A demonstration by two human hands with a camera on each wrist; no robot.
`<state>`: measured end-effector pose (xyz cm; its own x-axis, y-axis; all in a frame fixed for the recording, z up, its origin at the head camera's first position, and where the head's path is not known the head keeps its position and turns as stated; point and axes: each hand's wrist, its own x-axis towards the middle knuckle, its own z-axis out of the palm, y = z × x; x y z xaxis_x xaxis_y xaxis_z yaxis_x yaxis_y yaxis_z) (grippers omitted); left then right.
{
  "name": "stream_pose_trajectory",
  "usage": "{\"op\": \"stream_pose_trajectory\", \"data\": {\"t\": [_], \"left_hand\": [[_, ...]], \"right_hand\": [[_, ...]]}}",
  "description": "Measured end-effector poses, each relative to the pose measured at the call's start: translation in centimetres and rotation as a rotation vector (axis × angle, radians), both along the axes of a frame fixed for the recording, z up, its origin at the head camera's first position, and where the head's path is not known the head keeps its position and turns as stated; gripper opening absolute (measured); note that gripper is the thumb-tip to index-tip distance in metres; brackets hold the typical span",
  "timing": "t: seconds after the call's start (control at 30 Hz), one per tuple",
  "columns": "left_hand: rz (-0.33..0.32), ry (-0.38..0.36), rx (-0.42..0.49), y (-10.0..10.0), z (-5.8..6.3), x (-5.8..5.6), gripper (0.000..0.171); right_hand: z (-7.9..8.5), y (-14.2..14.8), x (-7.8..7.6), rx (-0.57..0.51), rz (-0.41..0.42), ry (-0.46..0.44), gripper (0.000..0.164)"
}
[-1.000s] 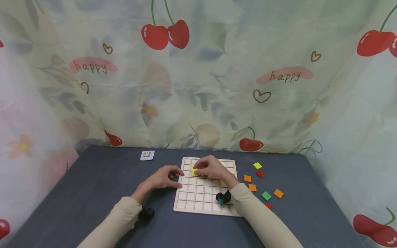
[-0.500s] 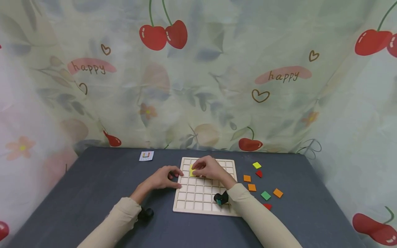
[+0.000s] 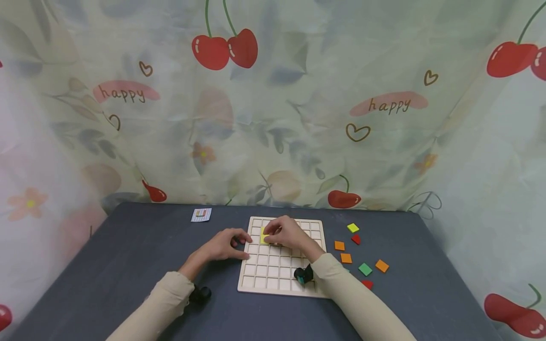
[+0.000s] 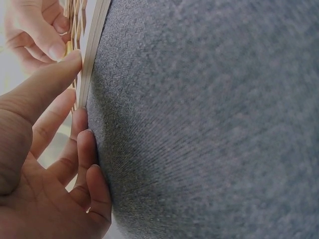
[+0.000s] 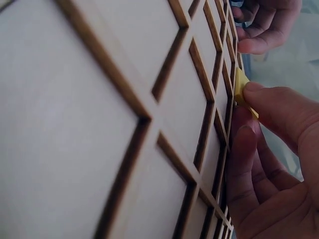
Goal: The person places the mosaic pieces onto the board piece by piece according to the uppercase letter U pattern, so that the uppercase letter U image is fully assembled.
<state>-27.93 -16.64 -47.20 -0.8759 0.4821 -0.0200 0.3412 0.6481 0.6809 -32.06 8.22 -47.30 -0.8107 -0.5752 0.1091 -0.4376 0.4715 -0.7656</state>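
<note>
A pale wooden board point(image 3: 273, 272) with a raised grid lies on the table. Over its far left part, my right hand point(image 3: 290, 234) pinches a yellow tile point(image 5: 241, 88) between thumb and fingers, low against the grid. Yellow point(image 3: 263, 237) shows beside the fingertips in the head view; the rest is covered by the hand. At the board's left edge, my left hand point(image 3: 223, 244) rests with thumb and fingertips touching the rim, thumb spread apart from the fingers. In the left wrist view that thumb point(image 4: 55, 77) lies straight against the edge.
Right of the board lie loose tiles: a yellow one point(image 3: 352, 228), red ones point(image 3: 356, 239), orange ones point(image 3: 346, 258) and a green one point(image 3: 365, 269). A small printed card point(image 3: 201, 215) with a coloured pattern lies at the back left. A patterned curtain point(image 3: 273, 118) hangs behind the table.
The head view has shifted very slightly. My right fingers make only a small movement at the yellow tile; the left hand stays at the board's edge.
</note>
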Motion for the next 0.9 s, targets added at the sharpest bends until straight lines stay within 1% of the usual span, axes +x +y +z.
{"op": "stream_pose_trajectory", "data": {"t": [0.47, 0.7, 0.9], "left_hand": [[0.011, -0.013, 0.002, 0.15, 0.11, -0.07, 0.036], [-0.007, 0.006, 0.002, 0.01, 0.08, -0.09, 0.037], [-0.008, 0.002, 0.004, 0.02, 0.09, -0.04, 0.037]], "right_hand": [[0.44, -0.15, 0.30, 0.004, -0.007, 0.019, 0.009], [0.45, -0.17, 0.37, 0.002, -0.006, 0.026, 0.009], [0.25, -0.20, 0.37, -0.005, -0.004, 0.025, 0.009]]}}
